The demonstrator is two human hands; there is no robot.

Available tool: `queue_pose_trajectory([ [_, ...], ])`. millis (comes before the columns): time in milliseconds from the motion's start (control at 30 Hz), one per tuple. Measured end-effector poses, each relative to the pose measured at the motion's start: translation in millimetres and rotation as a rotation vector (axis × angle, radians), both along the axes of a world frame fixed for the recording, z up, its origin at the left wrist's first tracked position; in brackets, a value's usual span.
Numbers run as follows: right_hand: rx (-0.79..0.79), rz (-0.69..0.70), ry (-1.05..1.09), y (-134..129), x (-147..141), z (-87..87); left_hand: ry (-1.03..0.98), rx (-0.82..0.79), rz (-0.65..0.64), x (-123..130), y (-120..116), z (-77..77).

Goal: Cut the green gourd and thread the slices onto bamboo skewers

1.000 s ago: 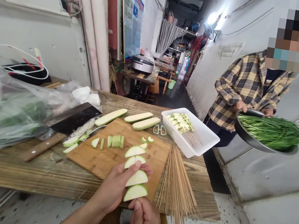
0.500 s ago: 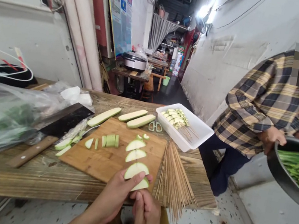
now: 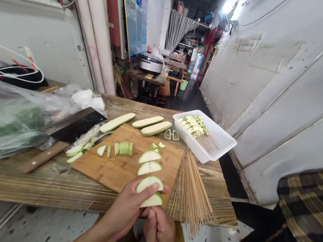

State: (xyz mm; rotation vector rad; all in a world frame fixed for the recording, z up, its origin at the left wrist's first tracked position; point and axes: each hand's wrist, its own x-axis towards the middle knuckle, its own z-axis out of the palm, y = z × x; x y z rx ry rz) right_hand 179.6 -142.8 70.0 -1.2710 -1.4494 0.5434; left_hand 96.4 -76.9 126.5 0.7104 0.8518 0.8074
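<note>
My left hand point(image 3: 126, 205) is closed around pale green-edged zucchini slices point(image 3: 150, 184), its thumb lying across the lower ones. Several half-round slices line up on a thin skewer, a bit of which shows between them. Just below, my right hand point(image 3: 160, 232) pinches the skewer's near end, which the fingers mostly hide. Both hands are at the near edge of a wooden cutting board point(image 3: 123, 131). On the board stand more cut zucchini slices point(image 3: 124, 148) and a few small scraps point(image 3: 157, 145).
Bamboo skewers point(image 3: 191, 191) fan out right of the board. A white tub point(image 3: 222, 141) holds threaded skewers. Halved zucchinis point(image 3: 156, 128), scissors point(image 3: 172, 134) and a cleaver point(image 3: 43, 157) lie around the board. Plastic bags point(image 3: 9, 129) cover the left. A person in plaid point(image 3: 313, 210) is at right.
The person in plaid has moved nearer on the right, and their pan of greens is out of view. The camera has shifted slightly. My hands keep nearly the same hold.
</note>
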Motion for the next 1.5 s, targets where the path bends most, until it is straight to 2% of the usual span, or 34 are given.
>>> queue_pose_trajectory([
  [267,-0.036,0.016,0.029,-4,0,-3.8,-0.030,-0.041,0.012,2,-1,-3.1],
  [467,-0.102,-0.051,0.039,7,12,14.4,-0.263,-0.020,-0.092,2,1,-4.8],
  [567,-0.070,-0.095,0.012,13,17,21.5,-0.219,0.016,-0.120,6,-2,-6.9],
  [700,-0.057,-0.141,-0.011,15,16,24.7,-0.154,0.019,-0.085,13,-3,-7.2],
  [867,-0.101,-0.080,0.015,12,13,31.4,-0.181,-0.037,-0.097,12,1,-2.2],
  [1000,-0.104,-0.020,0.103,8,11,24.9,-0.209,-0.104,-0.183,5,5,-0.6],
  [1167,-0.091,0.038,0.186,3,10,13.8,-0.312,-0.075,-0.334,-3,8,-1.7],
  [1267,-0.084,0.077,0.215,1,9,14.0,-0.356,-0.036,-0.329,-3,6,0.2],
  [1400,-0.102,0.068,0.250,-2,6,12.5,-0.268,-0.006,-0.271,-1,1,3.7],
  [1500,-0.064,0.038,0.161,-4,7,10.6,-0.269,-0.018,-0.288,-1,-3,6.1],
])
